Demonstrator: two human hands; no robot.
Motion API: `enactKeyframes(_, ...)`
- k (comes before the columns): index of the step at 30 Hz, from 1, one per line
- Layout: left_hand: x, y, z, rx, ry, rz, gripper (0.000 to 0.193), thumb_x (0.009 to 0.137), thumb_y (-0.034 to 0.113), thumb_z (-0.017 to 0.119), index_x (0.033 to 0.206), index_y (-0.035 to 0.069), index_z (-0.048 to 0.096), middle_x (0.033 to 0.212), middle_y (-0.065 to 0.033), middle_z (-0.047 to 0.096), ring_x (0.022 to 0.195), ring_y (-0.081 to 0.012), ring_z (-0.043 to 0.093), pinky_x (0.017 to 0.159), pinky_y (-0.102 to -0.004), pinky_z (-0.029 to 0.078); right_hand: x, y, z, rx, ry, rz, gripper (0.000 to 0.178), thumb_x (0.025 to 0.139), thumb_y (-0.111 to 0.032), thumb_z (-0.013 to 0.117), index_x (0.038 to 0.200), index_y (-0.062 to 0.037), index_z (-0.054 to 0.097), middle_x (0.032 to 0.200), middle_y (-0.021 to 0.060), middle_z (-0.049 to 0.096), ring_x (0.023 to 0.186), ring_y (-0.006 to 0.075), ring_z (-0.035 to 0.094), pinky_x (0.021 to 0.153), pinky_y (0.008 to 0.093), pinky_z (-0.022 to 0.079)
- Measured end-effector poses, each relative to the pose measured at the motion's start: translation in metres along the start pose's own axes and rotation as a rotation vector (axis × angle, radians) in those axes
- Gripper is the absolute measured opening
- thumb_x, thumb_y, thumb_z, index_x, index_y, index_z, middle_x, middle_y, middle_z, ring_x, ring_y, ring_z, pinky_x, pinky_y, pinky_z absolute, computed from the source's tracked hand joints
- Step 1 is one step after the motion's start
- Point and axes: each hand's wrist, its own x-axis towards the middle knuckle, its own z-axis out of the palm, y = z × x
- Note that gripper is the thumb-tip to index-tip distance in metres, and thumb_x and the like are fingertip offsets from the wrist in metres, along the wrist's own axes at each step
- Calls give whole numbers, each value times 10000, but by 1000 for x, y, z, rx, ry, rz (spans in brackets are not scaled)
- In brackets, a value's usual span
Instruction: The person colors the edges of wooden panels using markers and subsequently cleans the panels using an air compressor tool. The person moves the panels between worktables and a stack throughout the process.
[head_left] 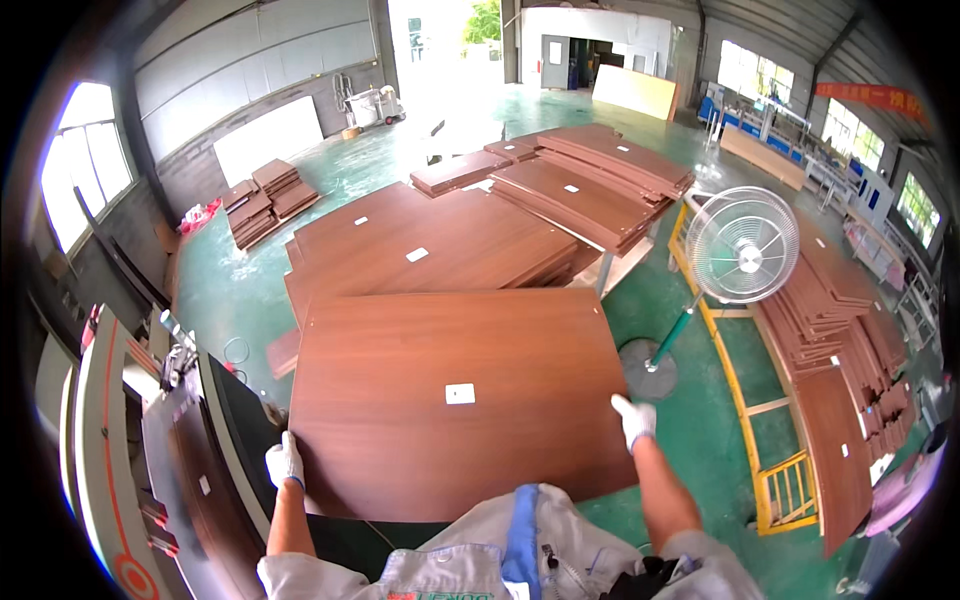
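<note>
Nearest the lower edge, a grey work jacket (pixel 470 565) with a blue strip at the collar. Left hand (pixel 285 463), in a white glove, closed over the near left corner of a large reddish-brown wooden board (pixel 470 400), fingers wrapped around its edge. Right hand (pixel 634 419), also in a white glove, gripping the right edge of the same board, fingers curled over the rim. Board held roughly flat in front of the body, between the two hands, with a small white label (pixel 460 393) near its middle. To the left, just beside the board, a machine (pixel 150 440) with white and red panels and a dark bed. Beyond the board, a low stack of similar brown boards (pixel 430 245), each with a white tag, and farther back a second stack (pixel 590 185) set at an angle. To the right, a standing fan (pixel 741 245) on a green pole with a round base, next to a yellow metal rack (pixel 760 400). Past the rack, piles of narrower brown strips (pixel 840 320). On the far left, small stacks of boards (pixel 265 200) on the green floor (pixel 700 420), near a grey wall. At the far end, an open doorway (pixel 445 40) bright with daylight.
</note>
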Motion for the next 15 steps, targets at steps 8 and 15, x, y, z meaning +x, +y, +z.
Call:
enactKeyframes(8, 36, 67, 24, -168, -192, -13, 352, 912, 251, 655, 721, -42, 618, 602, -34, 524, 588, -131, 434, 554, -378, 373, 203, -176, 93, -250, -243, -318, 566, 813, -445, 769, 1024, 76, 709, 967, 211, 736, 881, 289, 697, 774, 427, 529)
enactKeyframes(15, 59, 175, 61, 164, -186, 21, 356, 894, 302, 652, 829, -47, 644, 713, -172, 634, 627, -246, 586, 620, -423, 471, 346, -312, 184, -583, -331, -425, 730, 791, -631, 690, 1186, -17, 700, 1237, 245, 661, 1173, 367, 627, 983, 470, 486)
